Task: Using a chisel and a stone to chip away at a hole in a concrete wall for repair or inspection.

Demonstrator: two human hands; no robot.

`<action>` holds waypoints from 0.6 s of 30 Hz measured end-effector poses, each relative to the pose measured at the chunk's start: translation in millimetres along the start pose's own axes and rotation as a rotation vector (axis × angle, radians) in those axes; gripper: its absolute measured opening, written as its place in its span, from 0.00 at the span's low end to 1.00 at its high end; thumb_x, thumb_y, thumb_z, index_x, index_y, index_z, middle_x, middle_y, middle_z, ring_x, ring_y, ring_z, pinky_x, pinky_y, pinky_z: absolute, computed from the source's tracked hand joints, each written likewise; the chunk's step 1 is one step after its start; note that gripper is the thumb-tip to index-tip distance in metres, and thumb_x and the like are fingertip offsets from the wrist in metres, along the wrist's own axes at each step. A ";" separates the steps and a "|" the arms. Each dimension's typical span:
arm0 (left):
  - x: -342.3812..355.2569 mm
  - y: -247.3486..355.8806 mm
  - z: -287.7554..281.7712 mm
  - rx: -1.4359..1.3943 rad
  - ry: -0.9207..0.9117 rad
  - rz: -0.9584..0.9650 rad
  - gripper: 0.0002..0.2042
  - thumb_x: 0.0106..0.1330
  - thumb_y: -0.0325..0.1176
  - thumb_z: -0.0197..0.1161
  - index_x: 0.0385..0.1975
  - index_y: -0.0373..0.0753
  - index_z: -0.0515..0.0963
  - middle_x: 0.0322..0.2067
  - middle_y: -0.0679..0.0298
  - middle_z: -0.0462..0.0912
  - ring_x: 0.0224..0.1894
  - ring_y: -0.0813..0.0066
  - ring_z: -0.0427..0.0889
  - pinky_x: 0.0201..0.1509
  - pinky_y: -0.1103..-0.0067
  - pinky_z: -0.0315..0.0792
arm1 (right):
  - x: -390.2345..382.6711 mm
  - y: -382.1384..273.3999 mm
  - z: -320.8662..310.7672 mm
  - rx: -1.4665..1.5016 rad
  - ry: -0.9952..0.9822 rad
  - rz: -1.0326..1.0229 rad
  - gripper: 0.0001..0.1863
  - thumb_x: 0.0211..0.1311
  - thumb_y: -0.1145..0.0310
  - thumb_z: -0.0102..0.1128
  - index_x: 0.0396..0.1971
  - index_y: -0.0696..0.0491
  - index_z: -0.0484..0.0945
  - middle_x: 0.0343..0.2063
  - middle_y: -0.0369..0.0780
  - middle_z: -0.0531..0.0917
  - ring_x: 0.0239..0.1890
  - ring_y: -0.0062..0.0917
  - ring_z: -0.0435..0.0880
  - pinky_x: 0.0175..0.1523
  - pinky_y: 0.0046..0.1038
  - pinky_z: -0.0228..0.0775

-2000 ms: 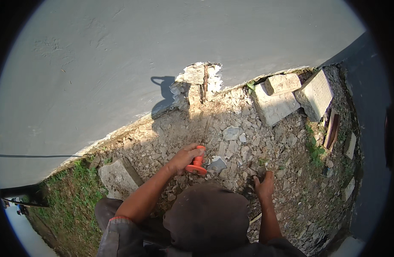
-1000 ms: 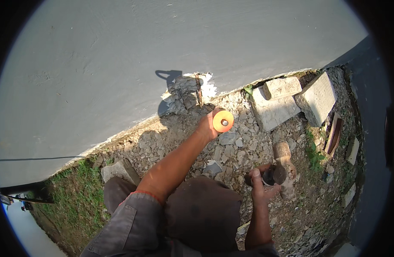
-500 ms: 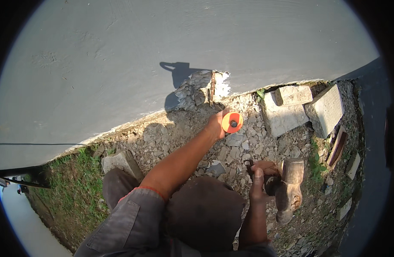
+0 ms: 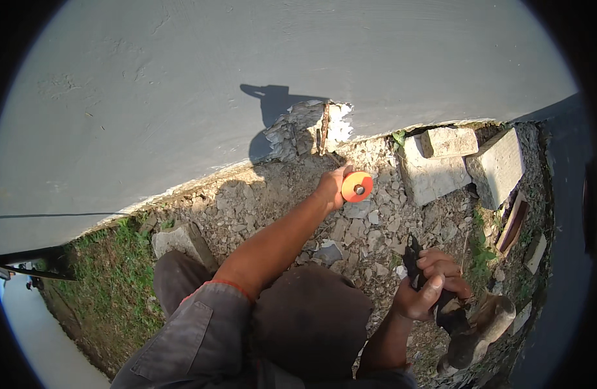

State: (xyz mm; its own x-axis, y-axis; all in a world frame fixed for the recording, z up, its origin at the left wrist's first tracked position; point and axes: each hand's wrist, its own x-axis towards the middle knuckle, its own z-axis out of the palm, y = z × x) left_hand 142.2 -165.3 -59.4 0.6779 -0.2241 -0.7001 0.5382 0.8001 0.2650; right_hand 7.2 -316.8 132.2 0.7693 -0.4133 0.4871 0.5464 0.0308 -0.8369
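Note:
Out in front, my left hand [image 4: 332,186] is closed around a chisel with a round orange hand guard [image 4: 351,182]. The dark metal striking end faces up through the guard; its blade side is mostly hidden behind hand and guard. Just beyond it, a chipped patch [image 4: 295,134] in the grey wall shows broken plaster and a rusty upright bar [image 4: 325,123]. At lower right my right hand [image 4: 438,285] grips the dark handle of a hammer, whose worn, heavy head [image 4: 478,337] hangs below and to the right of the fist, apart from the chisel.
Rubble [image 4: 337,243] covers the ground at the wall's foot. Concrete blocks [image 4: 434,172] lean near the wall on the right, and another block [image 4: 181,243] lies beside my left knee. Grass [image 4: 110,279] grows at the left. A second wall stands far right.
My right hand has moved right and slightly down, and the hammer has swung further right, its head tilting. The left hand and chisel stay nearly in place.

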 end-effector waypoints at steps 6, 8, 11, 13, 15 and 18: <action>-3.6 12.5 0.6 0.150 0.091 -0.046 0.14 0.69 0.44 0.51 0.37 0.38 0.71 0.29 0.62 0.78 0.28 0.69 0.80 0.35 0.66 0.79 | -77.2 105.8 -8.8 -0.270 -0.268 0.989 0.13 0.51 0.76 0.61 0.35 0.62 0.69 0.21 0.39 0.79 0.18 0.21 0.75 0.24 0.24 0.67; -15.0 6.6 -1.6 0.081 0.053 -0.029 0.14 0.68 0.44 0.53 0.33 0.38 0.72 0.27 0.63 0.78 0.27 0.69 0.80 0.34 0.68 0.78 | -66.9 58.9 -10.9 -0.251 -0.152 0.931 0.14 0.51 0.78 0.62 0.37 0.62 0.70 0.23 0.38 0.78 0.20 0.20 0.75 0.27 0.21 0.68; -16.8 16.1 -2.7 0.113 0.156 -0.009 0.11 0.67 0.41 0.55 0.31 0.39 0.73 0.26 0.63 0.78 0.27 0.70 0.79 0.33 0.69 0.78 | -32.0 7.1 -3.9 -0.216 -0.013 0.605 0.11 0.53 0.77 0.59 0.36 0.60 0.69 0.23 0.38 0.76 0.25 0.22 0.75 0.32 0.23 0.69; -18.8 9.0 11.3 0.077 0.134 -0.011 0.09 0.67 0.38 0.57 0.31 0.39 0.74 0.27 0.63 0.78 0.26 0.70 0.79 0.32 0.70 0.78 | -7.4 0.2 -14.9 0.065 -0.066 0.068 0.08 0.54 0.78 0.54 0.30 0.57 0.63 0.25 0.39 0.70 0.26 0.25 0.72 0.37 0.29 0.69; -17.4 9.8 13.1 0.021 0.110 0.011 0.11 0.67 0.40 0.55 0.31 0.39 0.74 0.27 0.62 0.78 0.25 0.69 0.79 0.32 0.69 0.78 | -15.8 11.8 -7.9 -0.191 0.022 0.009 0.08 0.61 0.68 0.43 0.27 0.55 0.57 0.26 0.41 0.65 0.34 0.29 0.69 0.45 0.35 0.65; -17.2 1.5 22.1 0.108 0.179 -0.058 0.12 0.69 0.41 0.53 0.32 0.37 0.74 0.28 0.62 0.78 0.27 0.68 0.79 0.32 0.69 0.78 | -66.3 100.0 -20.9 -0.702 -0.535 0.922 0.15 0.50 0.70 0.59 0.36 0.64 0.74 0.22 0.44 0.78 0.24 0.25 0.76 0.33 0.29 0.70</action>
State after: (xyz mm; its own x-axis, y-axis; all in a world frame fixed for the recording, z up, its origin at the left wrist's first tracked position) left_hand 142.4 -172.5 -32.3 0.5499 -0.1575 -0.8203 0.6307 0.7221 0.2841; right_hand 3.9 -305.3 11.0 0.8950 -0.0740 -0.4399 -0.4245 -0.4440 -0.7891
